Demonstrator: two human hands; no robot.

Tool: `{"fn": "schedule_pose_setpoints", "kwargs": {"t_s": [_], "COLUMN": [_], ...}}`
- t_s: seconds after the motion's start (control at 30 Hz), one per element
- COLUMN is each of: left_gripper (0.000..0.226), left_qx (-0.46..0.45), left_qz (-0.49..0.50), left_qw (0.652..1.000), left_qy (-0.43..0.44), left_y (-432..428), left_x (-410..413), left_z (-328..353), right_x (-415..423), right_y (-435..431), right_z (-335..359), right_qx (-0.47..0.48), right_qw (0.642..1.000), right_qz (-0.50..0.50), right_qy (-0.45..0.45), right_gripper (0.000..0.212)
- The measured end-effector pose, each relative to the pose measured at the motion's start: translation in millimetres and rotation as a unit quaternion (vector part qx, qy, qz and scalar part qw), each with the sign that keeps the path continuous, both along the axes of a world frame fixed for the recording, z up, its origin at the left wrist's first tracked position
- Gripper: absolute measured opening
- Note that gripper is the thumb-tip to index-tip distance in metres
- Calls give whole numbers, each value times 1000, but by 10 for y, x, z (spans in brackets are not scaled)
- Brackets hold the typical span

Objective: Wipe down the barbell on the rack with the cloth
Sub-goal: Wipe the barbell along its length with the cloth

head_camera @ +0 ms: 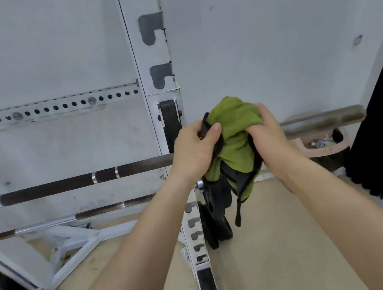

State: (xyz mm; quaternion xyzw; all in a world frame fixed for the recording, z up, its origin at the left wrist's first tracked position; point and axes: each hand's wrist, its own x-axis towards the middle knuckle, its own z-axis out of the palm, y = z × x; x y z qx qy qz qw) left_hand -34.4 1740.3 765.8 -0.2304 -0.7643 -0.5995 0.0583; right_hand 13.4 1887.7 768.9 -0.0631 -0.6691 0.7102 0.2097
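I am gripping the soft, limp green cloth [232, 122] in my curled left hand [194, 150] and right hand [268, 132], bunching it thick over the rigid, heavy-looking barbell [65, 186].

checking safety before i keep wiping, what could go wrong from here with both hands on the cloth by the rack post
1. The black strap dangling under the cloth may snag on the weight plates below or on the rack upright.
2. The left hand grips right beside the upright; sliding along the barbell could knock knuckles on it.
3. The right hand holds bunched cloth, so wiping may be patchy.
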Motion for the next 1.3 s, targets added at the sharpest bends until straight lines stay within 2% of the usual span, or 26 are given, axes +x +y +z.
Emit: {"fn": "schedule_pose_setpoints", "kwargs": {"t_s": [0.17, 0.3, 0.37, 0.43, 0.5, 0.57, 0.63, 0.73, 0.8, 0.87, 0.97, 1.0, 1.07, 1.1, 1.17, 1.2, 1.23, 1.27, 1.3], "left_gripper": [41, 30, 29, 31, 29, 24, 24, 24, 25, 24, 25, 25, 23, 22, 25, 29, 33, 37, 41], "left_qx": [88, 129, 110, 98, 104, 113, 121, 181, 223, 243, 232, 231, 235, 219, 151, 91, -6, -135, -260], "left_qz": [107, 170, 177, 184, 183, 177, 177, 150, 117, 94, 91, 101, 137, 161, 222, 259, 299, 340, 369], "left_qw": [986, 973, 976, 976, 976, 977, 976, 971, 966, 963, 966, 966, 962, 962, 963, 961, 953, 929, 890], "left_qy": [-90, -92, -69, -54, -45, -35, -27, -37, -59, -75, -62, -49, -21, -8, 16, 29, 42, 51, 64], "left_y": [413, 598, 721, 845, 945, 1028, 1105, 1198, 1276, 1370, 1479, 1487, 1436, 1394, 1297, 1246, 1222, 1230, 1261], "left_x": [47, 116, 145, 140, 120, 84, 40, -28, -63, -112, -192, -239, -359, -424, -565, -640, -674, -683, -681], "left_z": [55, 182, 276, 422, 588, 715, 806, 907, 956, 969, 949, 942, 941, 947, 912, 857, 788, 673, 523], "right_x": [230, 354, 341, 295, 262, 251, 303, 383, 423, 471, 496, 482, 429, 376, 213, 71, -95, -255, -405], "right_y": [751, 1322, 1473, 1566, 1645, 1754, 1873, 2019, 2019, 1995, 2044, 2073, 2160, 2215, 2329, 2412, 2496, 2542, 2555], "right_z": [-151, -303, -339, -337, -291, -276, -285, -403, -562, -732, -832, -797, -581, -416, -31, 125, 246, 328, 315], "right_qx": [47, 149, 223, 329, 394, 368, 236, 27, 10, 73, 88, 94, 135, 163, 209, 237, 285, 371, 474], "right_qw": [998, 978, 952, 906, 864, 859, 874, 867, 895, 920, 928, 946, 981, 985, 976, 968, 955, 922, 869], "right_qz": [37, 128, 187, 243, 292, 341, 414, 490, 433, 350, 290, 242, 109, 45, -30, -55, -77, -108, -141], "right_qy": [0, -75, -93, -106, -113, -105, -92, -82, -108, -162, -216, -195, -92, -37, 48, 59, 43, 7, -37], "right_gripper": [40, 63, 79, 96, 109, 112, 108, 98, 89, 77, 32, 24, 12, 4, 24, 31, 36, 41, 48]}}
